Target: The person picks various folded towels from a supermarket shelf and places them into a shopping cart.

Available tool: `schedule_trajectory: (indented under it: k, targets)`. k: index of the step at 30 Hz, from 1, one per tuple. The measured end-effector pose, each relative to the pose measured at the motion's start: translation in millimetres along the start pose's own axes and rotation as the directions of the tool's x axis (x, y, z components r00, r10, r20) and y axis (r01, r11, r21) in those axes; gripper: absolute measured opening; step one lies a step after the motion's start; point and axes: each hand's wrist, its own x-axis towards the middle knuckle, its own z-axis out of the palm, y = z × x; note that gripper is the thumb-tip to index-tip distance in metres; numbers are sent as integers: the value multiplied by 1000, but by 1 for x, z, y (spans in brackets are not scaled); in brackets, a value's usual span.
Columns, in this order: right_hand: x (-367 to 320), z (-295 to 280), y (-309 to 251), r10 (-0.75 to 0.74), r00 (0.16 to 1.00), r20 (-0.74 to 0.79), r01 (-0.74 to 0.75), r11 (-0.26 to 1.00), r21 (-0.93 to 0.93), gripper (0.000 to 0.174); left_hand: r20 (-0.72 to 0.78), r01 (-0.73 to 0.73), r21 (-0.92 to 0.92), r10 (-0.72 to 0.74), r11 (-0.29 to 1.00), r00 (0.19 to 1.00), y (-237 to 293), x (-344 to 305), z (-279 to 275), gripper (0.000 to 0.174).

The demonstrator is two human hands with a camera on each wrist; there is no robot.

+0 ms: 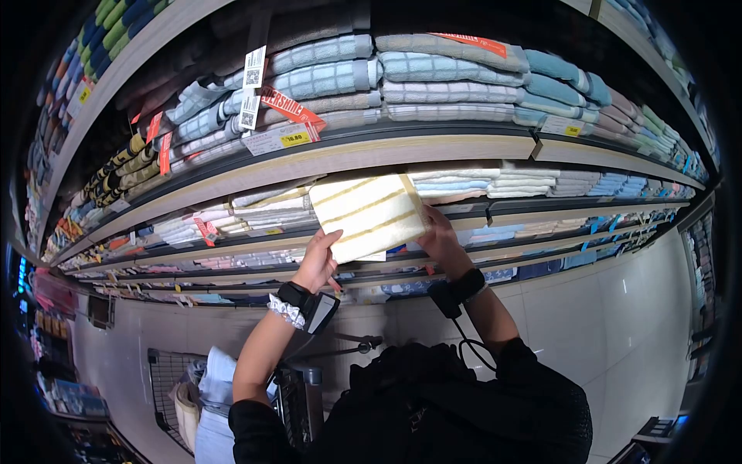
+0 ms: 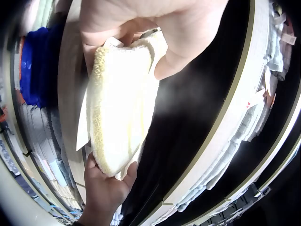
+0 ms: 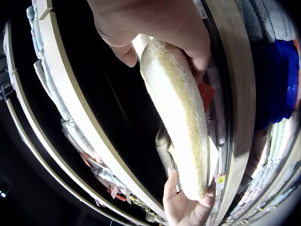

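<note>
Both hands hold up a folded cream towel (image 1: 369,218) with gold-yellow stripes, in front of the shelving. My left hand (image 1: 315,261) grips its lower left edge, thumb lying on the striped face. At the opposite edge, my right hand (image 1: 440,238) holds the towel, its fingers partly hidden behind it. The left wrist view shows the towel (image 2: 120,103) edge-on, thick and folded, pinched between thumb and fingers. From the right wrist, the towel's yellow-trimmed fold (image 3: 181,113) runs between the two hands, with a pale flat piece at its side.
An upper shelf (image 1: 371,155) carries stacks of checked blue and grey towels (image 1: 452,69). Lower shelves bear more folded towels (image 1: 522,182). Price tags (image 1: 282,139) and red labels hang along the edges. A wire cart (image 1: 166,379) with pale cloth stands at the lower left.
</note>
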Motion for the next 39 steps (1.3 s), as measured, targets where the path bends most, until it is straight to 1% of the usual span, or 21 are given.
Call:
schedule_trajectory:
  k: [1,5,6,7,8,9,10,13,20,21,22,23,24,25,26,27,28,29,30,31,39]
  targets:
    - [2,-11,9,-250,952,178,306,826,-473,33,7,15,-10,-15,1000,1000,2,4,2,30]
    - [7,23,-35,-191,959,207,282,646,-709,31,2,27,-9,-27,1000,1000,2,13,6,36]
    - [13,24,-35,50,998,-25,-55,930,-362,29,2,25,-8,-25,1000,1000,3,13,6,36]
    - [16,25,-35,364,923,-124,-351,929,115,27,4,23,0,-23,1000,1000,2,12,6,37]
    - [15,20,-32,363,924,-122,-350,930,115,27,6,21,8,-21,1000,1000,2,12,7,37]
    - [11,11,-26,-37,999,16,40,919,-392,28,6,20,8,-20,1000,1000,3,11,7,37]
    - [9,5,-23,-313,892,326,449,546,-707,31,26,13,19,-14,1000,1000,4,8,7,37]
    - [13,-8,-17,-373,787,492,603,293,-742,37,58,8,63,-11,998,998,8,-4,10,37]
    - [10,-4,-19,-421,753,505,633,254,-731,40,90,-13,231,-8,973,996,20,-31,15,41]
    - [14,-5,-15,-248,930,272,367,688,-626,43,118,-20,270,-12,963,993,23,-38,20,41]
    - [16,-4,-12,50,992,113,-7,935,-354,46,85,-43,298,18,953,996,25,-48,27,43]
    - [14,13,-30,58,991,123,-11,936,-351,46,74,-45,295,25,954,997,28,-57,34,43]
    - [9,45,-66,237,964,122,-241,970,20,46,65,-61,288,44,956,997,31,-65,42,43]
    - [6,62,-85,396,899,186,-437,815,380,45,56,-77,281,63,957,996,33,-71,47,43]
    - [5,59,-83,402,895,193,-446,811,379,45,47,-78,278,68,957,997,33,-76,50,43]
    - [4,55,-78,-115,950,290,156,980,-123,43,22,-105,275,103,956,994,32,-80,52,42]
    - [3,53,-77,-453,665,594,739,518,-431,40,-2,-134,272,139,953,990,31,-84,55,42]
    - [1,63,-86,-450,662,599,739,523,-424,40,-25,-162,270,175,949,984,31,-89,58,42]
    - [0,74,-97,-140,927,348,218,956,-195,39,-6,-143,240,149,960,989,32,-94,62,42]
    - [-1,82,-104,331,914,236,-378,904,197,37,-14,-148,238,156,960,988,32,-97,65,42]
    - [-9,87,-100,364,894,262,-424,877,226,40,-87,-129,163,145,978,986,22,-114,63,42]
